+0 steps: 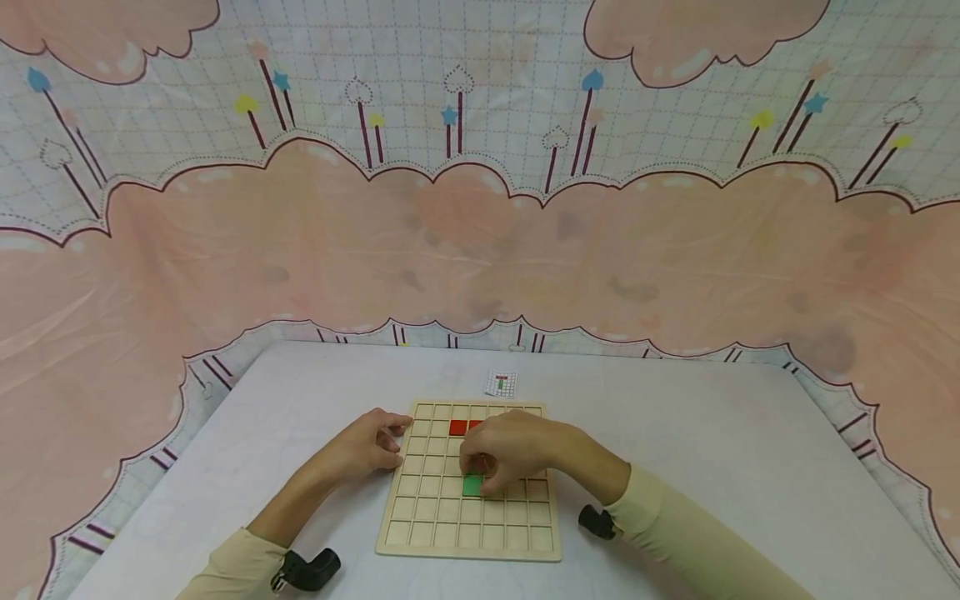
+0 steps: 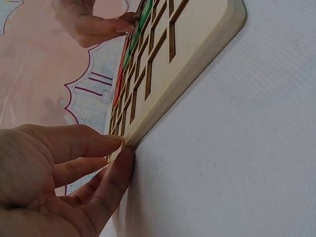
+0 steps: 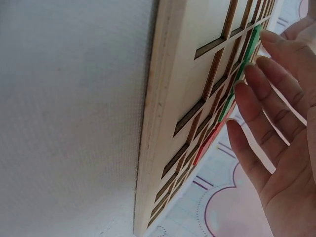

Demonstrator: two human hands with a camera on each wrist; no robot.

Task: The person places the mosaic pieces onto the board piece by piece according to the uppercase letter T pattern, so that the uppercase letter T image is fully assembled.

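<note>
A pale wooden grid board (image 1: 424, 533) lies on the white table. My left hand (image 1: 366, 446) holds its left edge, thumb and fingers against the rim (image 2: 168, 101) in the left wrist view. Over the board's middle, my right hand (image 1: 517, 446) has its fingertips on or close to the green tiles (image 3: 249, 49). One green square tile (image 1: 472, 485) shows beside the thumb, lying in a cell. Red tiles (image 1: 458, 427) sit in a row near the far side, partly covered by the right hand. No tile is seen lifted between the right fingers.
A small card (image 1: 501, 383) with a printed grid and a red and green T pattern lies beyond the board's far edge. Black wrist-worn devices (image 1: 309, 570) are at both sleeves. A patterned curtain (image 1: 480, 250) hangs behind the table (image 1: 675, 417).
</note>
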